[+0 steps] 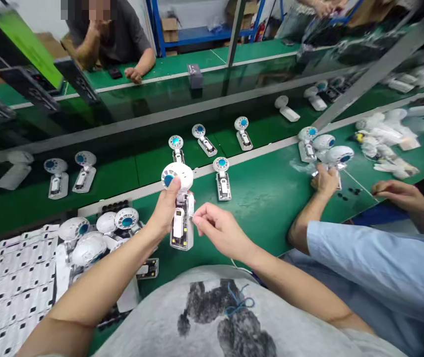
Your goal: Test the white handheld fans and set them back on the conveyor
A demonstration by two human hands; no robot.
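A white handheld fan (186,174) with a round head, a blue centre and an uncovered handle is raised over the green bench. My left hand (164,209) is closed round its neck, with the thumb against the head. My right hand (222,229) is at the right side of the handle, thumb and fingers pinched together. Whatever those fingertips hold is too small to make out. Inside the handle, a white part and dark circuitry show. Another such fan (223,184) lies on the bench beyond my right hand.
Several fans, among them one fan (243,133), lie along the dark green belt (152,171). At the left are piled fans (90,248) and rows of white parts (14,282). A co-worker's hand (327,179) grips a fan at the right. Another person (122,34) sits opposite.
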